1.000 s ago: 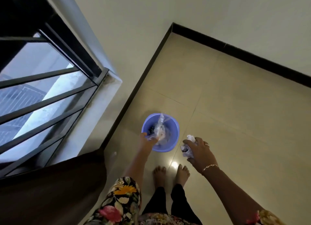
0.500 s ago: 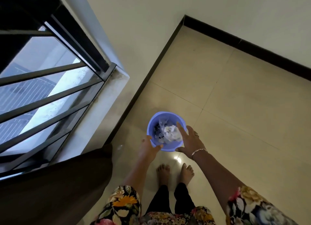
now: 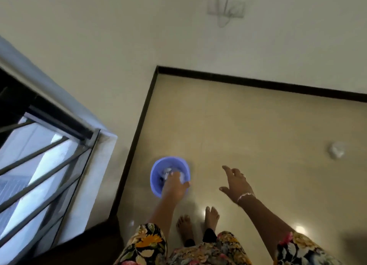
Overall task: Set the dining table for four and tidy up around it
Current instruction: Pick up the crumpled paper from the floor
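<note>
A small blue bin [image 3: 158, 165] stands on the tiled floor beside the dark skirting, with crumpled white waste [image 3: 166, 170] inside it. My left hand [image 3: 173, 187] reaches into the bin from the near side, fingers on the waste inside and thumb over the right rim, gripping it. My right hand [image 3: 236, 182] hovers to the right of the bin, fingers spread and holding nothing. A crumpled white paper ball [image 3: 336, 150] lies on the floor farther right, well beyond that hand.
A barred window [image 3: 39, 165] with a white ledge [image 3: 103, 165] fills the left. Cream walls meet at the corner behind the bin. My bare feet [image 3: 198, 223] stand just behind the bin. A dark brown surface [image 3: 89, 249] sits at lower left.
My right hand dropped its crumpled waste into the bin, then came away to the right with fingers spread. My left hand moved from the near rim into the bin. The view swung right, revealing the paper ball.
</note>
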Demonstrator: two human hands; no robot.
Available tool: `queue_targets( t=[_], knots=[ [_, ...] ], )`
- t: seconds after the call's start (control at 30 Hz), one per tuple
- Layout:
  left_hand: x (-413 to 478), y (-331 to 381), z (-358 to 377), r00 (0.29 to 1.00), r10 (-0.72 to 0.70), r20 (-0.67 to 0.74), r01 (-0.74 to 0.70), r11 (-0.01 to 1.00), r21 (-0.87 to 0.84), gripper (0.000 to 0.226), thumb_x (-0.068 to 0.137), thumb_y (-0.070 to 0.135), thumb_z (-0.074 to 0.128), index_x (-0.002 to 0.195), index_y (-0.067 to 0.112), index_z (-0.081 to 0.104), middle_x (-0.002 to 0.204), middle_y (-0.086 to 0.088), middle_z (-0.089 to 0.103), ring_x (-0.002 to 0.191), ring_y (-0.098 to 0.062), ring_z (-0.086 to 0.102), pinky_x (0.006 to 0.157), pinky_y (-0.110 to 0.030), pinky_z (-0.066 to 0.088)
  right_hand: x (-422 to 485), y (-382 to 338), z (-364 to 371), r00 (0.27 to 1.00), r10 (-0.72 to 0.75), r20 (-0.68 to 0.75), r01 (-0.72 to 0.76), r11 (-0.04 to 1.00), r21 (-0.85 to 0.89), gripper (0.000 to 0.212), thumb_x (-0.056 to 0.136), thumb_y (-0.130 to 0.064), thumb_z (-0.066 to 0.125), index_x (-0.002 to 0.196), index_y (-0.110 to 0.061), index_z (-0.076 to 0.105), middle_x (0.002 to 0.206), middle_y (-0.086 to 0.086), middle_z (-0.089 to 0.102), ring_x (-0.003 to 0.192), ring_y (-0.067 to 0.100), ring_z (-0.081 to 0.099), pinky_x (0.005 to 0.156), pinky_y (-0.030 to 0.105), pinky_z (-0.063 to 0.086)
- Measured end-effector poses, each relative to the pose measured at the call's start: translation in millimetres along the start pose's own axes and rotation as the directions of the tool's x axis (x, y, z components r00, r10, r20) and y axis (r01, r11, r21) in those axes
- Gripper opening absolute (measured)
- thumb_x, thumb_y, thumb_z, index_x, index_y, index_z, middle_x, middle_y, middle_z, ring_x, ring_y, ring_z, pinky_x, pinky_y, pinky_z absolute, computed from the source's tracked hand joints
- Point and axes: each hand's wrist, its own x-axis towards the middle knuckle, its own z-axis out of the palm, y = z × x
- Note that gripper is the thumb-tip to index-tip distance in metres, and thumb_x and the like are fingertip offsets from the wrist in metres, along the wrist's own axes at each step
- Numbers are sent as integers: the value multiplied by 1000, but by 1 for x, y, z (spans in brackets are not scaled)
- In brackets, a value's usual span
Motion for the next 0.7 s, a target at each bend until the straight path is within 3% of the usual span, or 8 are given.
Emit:
queue_targets(
  t=[0.23,0.47,0.7],
  knots=[
    [-21,118,33,970,208,127,-237,928,288,49,92,41,52,128,9,43,129,-14,49,120,-26,49,96,-28,38,-55,94,-39,972,209,-111,-186,964,188,70,89,-32,57,145,-28,15,137,8,34,128,27,36,101,32,38],
    [-42,243,102,895,374,245,-443,812,380,49,92,45,52,127,11,46,128,-10,50,118,-22,52,91,-25,39,-90,199,-76,896,390,-212,-292,878,380,69,89,-32,57,145,-28,17,134,7,37,126,25,38,99,31,40],
    [-63,366,216,788,479,387,-615,643,457,47,92,45,51,123,10,48,127,-9,52,116,-19,52,87,-23,40,-131,343,-113,799,554,-232,-386,770,508,67,89,-32,57,144,-26,20,133,8,37,125,27,40,99,33,40]
  ],
)
